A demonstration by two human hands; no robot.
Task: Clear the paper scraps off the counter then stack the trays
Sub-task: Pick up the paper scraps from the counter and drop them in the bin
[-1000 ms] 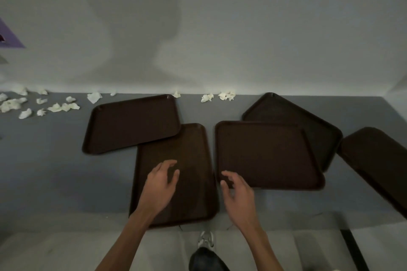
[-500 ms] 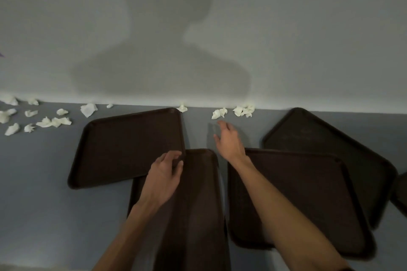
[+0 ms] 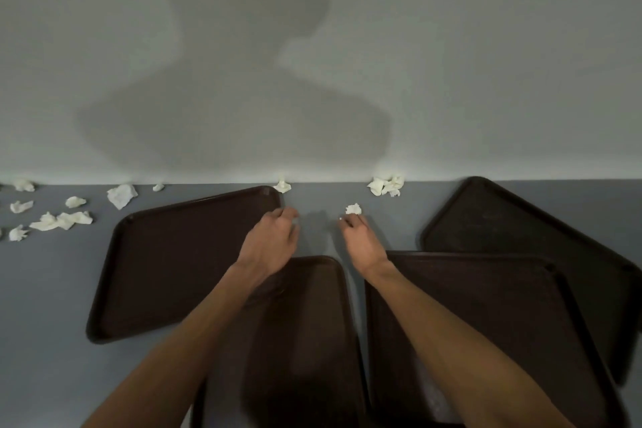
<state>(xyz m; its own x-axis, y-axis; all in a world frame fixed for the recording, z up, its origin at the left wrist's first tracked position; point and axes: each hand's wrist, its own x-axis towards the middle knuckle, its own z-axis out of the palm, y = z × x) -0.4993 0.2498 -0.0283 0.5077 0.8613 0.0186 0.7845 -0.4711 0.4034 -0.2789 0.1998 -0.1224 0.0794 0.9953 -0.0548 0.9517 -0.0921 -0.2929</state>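
A grey counter (image 3: pixel 45 288) runs along a pale wall. At nine o'clock, loose scraps (image 3: pixel 52 215) lie scattered. Next comes the left tray (image 3: pixel 173 264). The left hand (image 3: pixel 271 243) sits at its far right corner, fingers curled; whether it grips anything cannot be told. The middle tray (image 3: pixel 305 340) lies at six o'clock. The right hand (image 3: pixel 361 240) is also curled, grip unclear, with one scrap (image 3: pixel 353 209) just beyond it at twelve o'clock. Two overlapping right trays (image 3: pixel 521 288) fill four o'clock.
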